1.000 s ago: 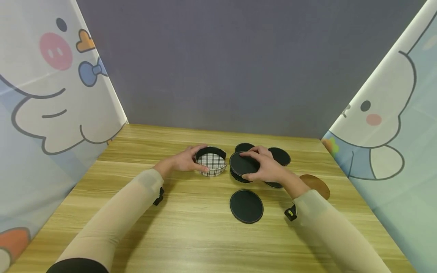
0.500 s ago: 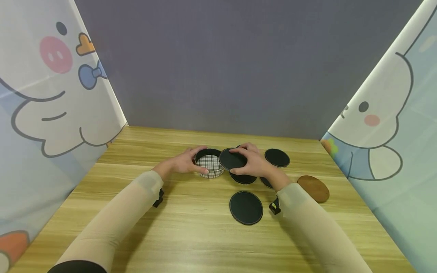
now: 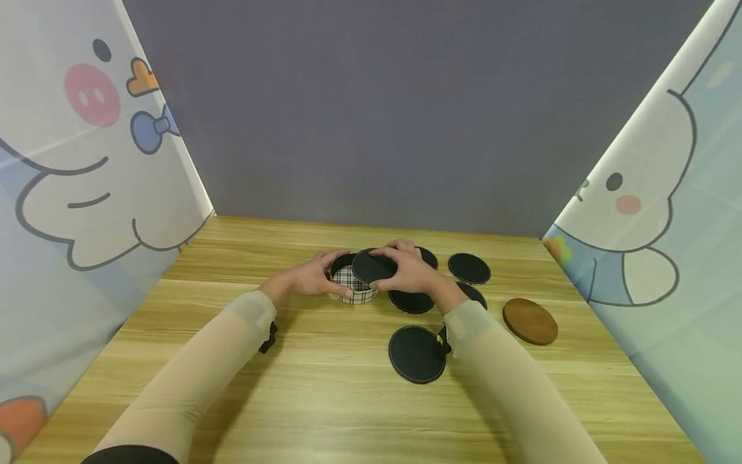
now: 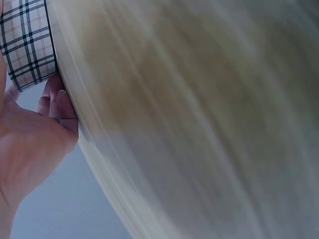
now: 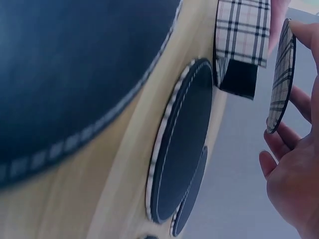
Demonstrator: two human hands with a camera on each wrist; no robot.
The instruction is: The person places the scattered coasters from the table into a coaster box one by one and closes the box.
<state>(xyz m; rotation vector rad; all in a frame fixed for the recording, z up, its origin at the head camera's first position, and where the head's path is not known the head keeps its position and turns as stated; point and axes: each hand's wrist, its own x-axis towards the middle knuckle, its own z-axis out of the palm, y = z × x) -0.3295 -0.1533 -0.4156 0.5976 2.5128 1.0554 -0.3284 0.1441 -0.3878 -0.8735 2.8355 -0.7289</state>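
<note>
My left hand grips the left side of a round coaster holder, thumb in front and fingers behind. Its wall and floor are white with a black plaid; the inner wall is black. In the left wrist view the hand lies against the plaid wall of the holder. My right hand pinches a round black coaster by its edge, tilted over the right part of the holder's opening. The right wrist view shows a plaid underside on that coaster, held apart from the holder's notched wall.
Several black coasters lie on the wooden table: one coaster just under my right hand, another farther back, another nearer. A brown wooden disc lies at the right. A grey panel stands behind.
My right hand has lifted the coaster off the one beneath and carried it left, over the holder. My left hand has stayed on the holder.
</note>
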